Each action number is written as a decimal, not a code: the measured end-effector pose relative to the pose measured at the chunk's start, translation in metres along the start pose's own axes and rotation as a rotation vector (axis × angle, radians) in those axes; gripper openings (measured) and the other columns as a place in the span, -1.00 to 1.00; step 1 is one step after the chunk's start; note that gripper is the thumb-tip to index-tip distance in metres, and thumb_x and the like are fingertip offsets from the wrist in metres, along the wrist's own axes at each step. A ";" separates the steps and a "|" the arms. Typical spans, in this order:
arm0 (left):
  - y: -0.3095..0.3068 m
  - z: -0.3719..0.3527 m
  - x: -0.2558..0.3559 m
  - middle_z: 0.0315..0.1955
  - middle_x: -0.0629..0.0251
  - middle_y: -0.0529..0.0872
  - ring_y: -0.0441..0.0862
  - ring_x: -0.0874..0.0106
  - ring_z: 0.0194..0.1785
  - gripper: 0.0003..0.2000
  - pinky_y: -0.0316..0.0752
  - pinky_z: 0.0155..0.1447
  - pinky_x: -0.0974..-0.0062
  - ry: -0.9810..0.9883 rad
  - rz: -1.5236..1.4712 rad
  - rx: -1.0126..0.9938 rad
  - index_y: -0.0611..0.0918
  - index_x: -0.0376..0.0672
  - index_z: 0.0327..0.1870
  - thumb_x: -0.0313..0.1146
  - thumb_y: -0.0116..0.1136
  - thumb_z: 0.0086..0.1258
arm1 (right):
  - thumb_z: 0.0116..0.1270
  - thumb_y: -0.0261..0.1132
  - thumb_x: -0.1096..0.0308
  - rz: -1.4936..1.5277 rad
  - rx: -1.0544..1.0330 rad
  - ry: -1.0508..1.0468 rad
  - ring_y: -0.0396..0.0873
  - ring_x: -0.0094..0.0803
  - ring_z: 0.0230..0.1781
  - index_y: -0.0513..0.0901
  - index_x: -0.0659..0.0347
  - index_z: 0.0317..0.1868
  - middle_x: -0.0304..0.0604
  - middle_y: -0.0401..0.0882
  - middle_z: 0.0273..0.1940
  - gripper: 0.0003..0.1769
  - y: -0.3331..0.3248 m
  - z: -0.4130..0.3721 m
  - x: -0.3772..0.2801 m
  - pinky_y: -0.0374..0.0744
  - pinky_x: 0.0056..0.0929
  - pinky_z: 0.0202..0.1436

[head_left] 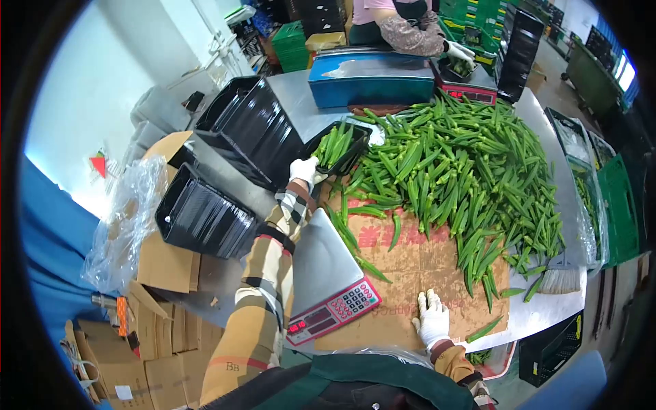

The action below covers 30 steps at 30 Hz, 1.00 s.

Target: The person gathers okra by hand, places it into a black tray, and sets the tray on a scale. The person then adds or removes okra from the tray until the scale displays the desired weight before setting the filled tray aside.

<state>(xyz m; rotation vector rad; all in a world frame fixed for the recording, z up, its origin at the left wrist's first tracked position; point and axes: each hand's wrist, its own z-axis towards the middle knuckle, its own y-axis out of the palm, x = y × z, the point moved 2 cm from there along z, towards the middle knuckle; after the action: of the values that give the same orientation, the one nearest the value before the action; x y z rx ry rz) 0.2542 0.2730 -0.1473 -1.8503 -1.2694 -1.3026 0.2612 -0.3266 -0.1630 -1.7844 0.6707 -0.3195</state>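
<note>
My left hand [306, 171], in a white glove, grips the near left edge of a black tray [357, 152] that holds green okra pods [335, 145]. The tray stands at the left side of a large okra heap [451, 164]. My right hand [432, 321], also gloved in white, lies flat with fingers apart on a brown cardboard sheet [396, 273], holding nothing. Between my arms is a scale with a bare metal plate [324, 253] and a red keypad panel. Loose pods lie beside its right edge.
Black tray stacks [253, 130] [205, 212] stand at the left. A blue box [371, 76] sits at the back. Across the table, a co-worker's gloved hand [460, 52] is over a tray on another scale [469, 92]. A brush [560, 280] lies at the right.
</note>
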 end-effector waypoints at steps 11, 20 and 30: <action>-0.047 -0.243 0.132 0.29 -0.05 0.59 0.51 0.21 0.38 -0.42 0.31 0.50 0.32 0.872 0.756 0.341 0.43 -0.37 0.44 -0.28 0.26 0.48 | 0.26 0.42 0.07 0.051 -0.005 -0.004 0.15 -0.04 0.58 0.19 0.08 0.60 0.06 0.09 0.61 -0.04 -0.008 0.000 -0.002 0.24 0.04 0.51; -0.305 -0.246 0.147 0.09 0.01 0.77 0.68 0.22 0.19 -0.54 0.44 0.37 0.37 0.543 1.331 0.525 0.68 -0.33 0.20 -0.07 0.03 0.64 | 0.23 0.45 0.18 0.151 0.107 0.013 0.24 -0.01 0.53 0.25 0.16 0.54 0.10 0.21 0.54 -0.09 -0.010 -0.005 -0.003 0.34 0.09 0.48; -0.406 -0.205 0.184 0.10 0.06 0.77 0.68 0.26 0.17 -0.64 0.44 0.39 0.39 0.899 1.392 0.644 0.68 -0.33 0.21 -0.26 0.10 0.60 | 0.25 0.41 0.18 0.463 0.434 0.251 0.38 0.03 0.42 0.49 0.19 0.41 0.11 0.42 0.41 -0.28 -0.027 -0.047 0.053 0.37 -0.03 0.46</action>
<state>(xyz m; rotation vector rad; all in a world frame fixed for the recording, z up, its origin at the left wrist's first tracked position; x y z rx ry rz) -0.1819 0.3413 0.0661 -0.9576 0.1913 -0.5868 0.2860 -0.3896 -0.1285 -1.1472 1.0774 -0.3426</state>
